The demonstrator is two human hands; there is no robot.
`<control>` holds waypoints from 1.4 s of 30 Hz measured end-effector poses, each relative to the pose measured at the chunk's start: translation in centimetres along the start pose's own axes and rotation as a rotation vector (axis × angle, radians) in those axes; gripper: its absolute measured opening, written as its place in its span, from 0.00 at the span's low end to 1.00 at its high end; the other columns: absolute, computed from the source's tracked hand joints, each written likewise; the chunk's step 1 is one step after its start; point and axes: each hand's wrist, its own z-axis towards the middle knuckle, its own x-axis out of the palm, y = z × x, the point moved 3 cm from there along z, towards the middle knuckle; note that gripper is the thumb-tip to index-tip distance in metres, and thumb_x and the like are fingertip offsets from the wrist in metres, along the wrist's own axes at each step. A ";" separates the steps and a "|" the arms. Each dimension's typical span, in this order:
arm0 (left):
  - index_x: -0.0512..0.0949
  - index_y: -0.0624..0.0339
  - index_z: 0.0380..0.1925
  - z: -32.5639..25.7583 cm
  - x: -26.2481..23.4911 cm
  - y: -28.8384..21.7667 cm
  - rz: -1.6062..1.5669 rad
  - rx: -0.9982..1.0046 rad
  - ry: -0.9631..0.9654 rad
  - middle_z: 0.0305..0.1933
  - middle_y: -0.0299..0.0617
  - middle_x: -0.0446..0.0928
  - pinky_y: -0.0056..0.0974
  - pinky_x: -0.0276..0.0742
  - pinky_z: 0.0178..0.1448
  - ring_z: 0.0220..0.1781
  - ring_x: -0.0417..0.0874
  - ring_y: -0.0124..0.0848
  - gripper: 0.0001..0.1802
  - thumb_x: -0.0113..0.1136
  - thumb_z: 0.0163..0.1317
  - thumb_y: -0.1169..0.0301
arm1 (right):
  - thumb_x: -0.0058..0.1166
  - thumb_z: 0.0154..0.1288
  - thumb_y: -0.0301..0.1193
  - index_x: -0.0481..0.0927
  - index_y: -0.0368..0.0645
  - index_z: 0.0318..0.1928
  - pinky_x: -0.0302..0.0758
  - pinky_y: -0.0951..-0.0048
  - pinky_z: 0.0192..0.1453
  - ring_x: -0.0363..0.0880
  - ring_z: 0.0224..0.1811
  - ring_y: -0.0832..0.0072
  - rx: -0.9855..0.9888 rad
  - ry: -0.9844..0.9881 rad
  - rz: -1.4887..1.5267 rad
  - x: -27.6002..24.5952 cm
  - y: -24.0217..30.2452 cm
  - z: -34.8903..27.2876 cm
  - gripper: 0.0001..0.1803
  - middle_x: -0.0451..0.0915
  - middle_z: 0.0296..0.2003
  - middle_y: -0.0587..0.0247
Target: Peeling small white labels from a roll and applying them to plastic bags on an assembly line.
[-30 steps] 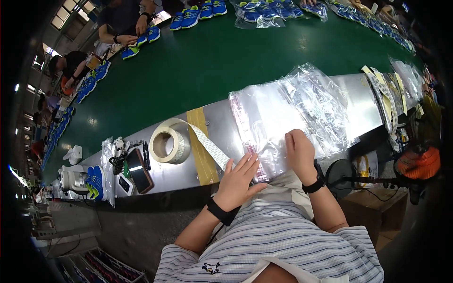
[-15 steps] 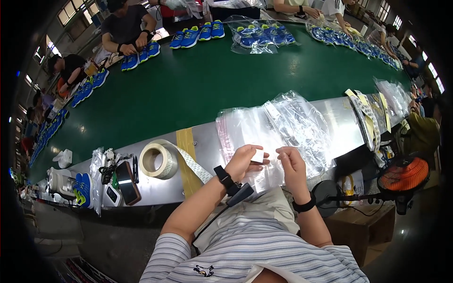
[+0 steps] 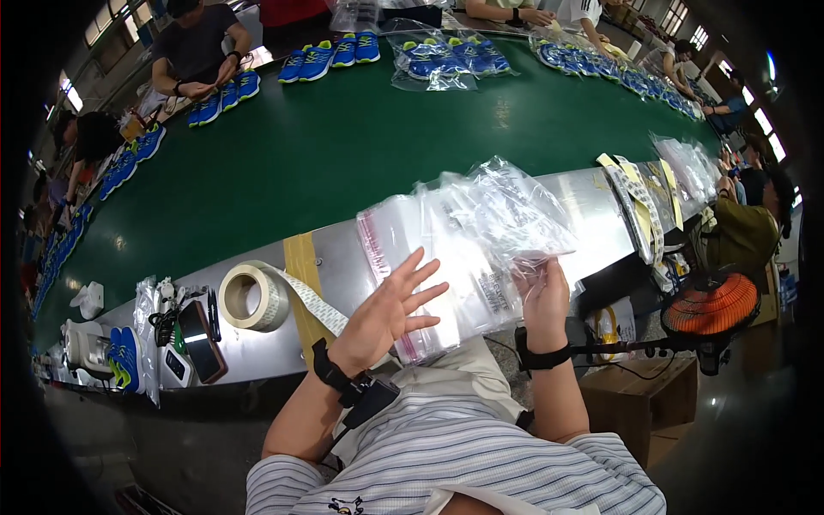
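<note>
My left hand (image 3: 384, 316) hovers with its fingers spread above the near left part of a stack of clear plastic bags (image 3: 396, 225). Nothing shows in that hand. At the right of the stack, my right hand (image 3: 547, 302) has its thumb and fingers closed on the edge of a clear plastic bag (image 3: 525, 206). This bag is crumpled and partly lifted, and dark print shows through the plastic. Left of the stack stands a roll of white labels (image 3: 255, 296), its loose strip (image 3: 313, 302) running toward my left wrist.
A green conveyor belt (image 3: 283, 163) runs beyond the metal ledge, carrying blue shoes (image 3: 316, 62) and bagged shoes (image 3: 455, 56). A phone (image 3: 202, 342) and cables lie left; label strips (image 3: 633, 206) lie right. An orange fan (image 3: 711, 305) stands at right. Several people work around the belt.
My left hand has opened and moved left; the small white piece it held is out of sight. My right hand has taken hold of the bag's edge. The whole view has shifted slightly.
</note>
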 end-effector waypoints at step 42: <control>0.76 0.67 0.34 -17.0 -7.8 7.0 0.519 -0.643 -0.606 0.31 0.39 0.78 0.26 0.71 0.29 0.27 0.75 0.21 0.14 0.55 0.65 0.63 | 0.43 0.67 0.54 0.62 0.53 0.67 0.43 0.36 0.68 0.45 0.73 0.51 -0.600 0.550 -1.916 1.3 -0.7 4.0 0.33 0.54 0.70 0.52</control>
